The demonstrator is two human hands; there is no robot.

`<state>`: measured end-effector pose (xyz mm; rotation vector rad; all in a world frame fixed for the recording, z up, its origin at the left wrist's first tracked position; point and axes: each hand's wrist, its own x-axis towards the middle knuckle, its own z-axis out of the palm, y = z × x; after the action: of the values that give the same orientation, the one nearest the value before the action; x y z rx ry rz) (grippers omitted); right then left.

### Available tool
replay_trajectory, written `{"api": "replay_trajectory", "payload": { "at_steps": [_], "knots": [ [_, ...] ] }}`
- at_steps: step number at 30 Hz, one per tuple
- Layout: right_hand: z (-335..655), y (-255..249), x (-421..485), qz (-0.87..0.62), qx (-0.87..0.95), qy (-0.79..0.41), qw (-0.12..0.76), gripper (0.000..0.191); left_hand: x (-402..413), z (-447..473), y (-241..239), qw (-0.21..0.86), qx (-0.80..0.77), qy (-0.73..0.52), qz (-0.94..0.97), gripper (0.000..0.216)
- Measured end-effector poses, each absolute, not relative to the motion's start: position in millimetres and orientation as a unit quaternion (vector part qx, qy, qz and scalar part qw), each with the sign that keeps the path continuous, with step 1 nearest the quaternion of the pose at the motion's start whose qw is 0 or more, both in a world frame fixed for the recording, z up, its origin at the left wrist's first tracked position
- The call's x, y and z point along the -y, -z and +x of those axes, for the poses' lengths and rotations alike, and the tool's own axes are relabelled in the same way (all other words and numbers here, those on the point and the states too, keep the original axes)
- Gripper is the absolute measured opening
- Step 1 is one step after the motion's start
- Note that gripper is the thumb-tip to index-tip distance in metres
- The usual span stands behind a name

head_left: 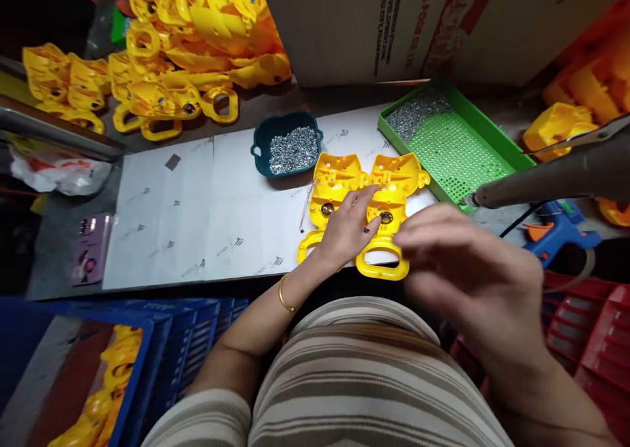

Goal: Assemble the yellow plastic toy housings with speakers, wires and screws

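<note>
Two open yellow plastic shell halves with loop handles lie side by side at the table's near edge, the left shell half (339,168) and the right shell half (396,171). Each has a small round dark part inside, and thin wires trail from the left one. My left hand (344,232) rests across them, fingers stretched out over the right half; a small black bit shows by its fingertips. My right hand (472,270), blurred, hovers just right of the right half. Its fingers are curved with a gap to the thumb, and nothing shows between them.
A dark green tub (260,155) of small metal screws and a green perforated tray (516,161) stand behind. At right are a dark rod-shaped tool (541,178) and a blue glue gun (561,234). Yellow shells (216,27) pile up back left, before a cardboard box (335,33).
</note>
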<state>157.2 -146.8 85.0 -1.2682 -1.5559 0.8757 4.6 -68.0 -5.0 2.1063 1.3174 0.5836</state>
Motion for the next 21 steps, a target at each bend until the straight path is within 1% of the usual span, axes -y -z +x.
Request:
{"api": "replay_trajectory", "payload": {
  "at_steps": [1,2,4,7,9,16,21],
  "knots": [
    [167.4,-72.3,140.1,-0.549,0.623,-0.29,0.476,0.01,68.1,4.8,5.2,0.29,-0.49,-0.222,0.791,0.052],
    [176.7,-57.5,134.4,-0.577,0.629,-0.233,0.466,0.01,68.3,5.0,5.2,0.291,-0.486,-0.226,0.793,0.052],
    [190.0,-26.7,126.5,-0.615,0.66,-0.155,0.403,0.008,69.0,5.6,4.7,0.294,-0.478,-0.237,0.793,0.051],
    [193.0,5.1,119.8,-0.625,0.71,-0.102,0.309,0.012,70.7,7.0,3.5,0.296,-0.481,-0.241,0.789,0.05],
    [187.7,12.3,115.0,-0.623,0.726,-0.089,0.277,0.013,72.1,7.8,3.4,0.303,-0.492,-0.233,0.782,0.051],
    [184.2,9.2,99.8,-0.6,0.762,-0.085,0.228,0.018,75.9,7.8,8.3,0.305,-0.491,-0.237,0.781,0.055],
    [191.8,6.5,94.3,-0.584,0.782,-0.107,0.191,0.02,76.2,7.9,8.4,0.305,-0.485,-0.239,0.784,0.054]
  ]
}}
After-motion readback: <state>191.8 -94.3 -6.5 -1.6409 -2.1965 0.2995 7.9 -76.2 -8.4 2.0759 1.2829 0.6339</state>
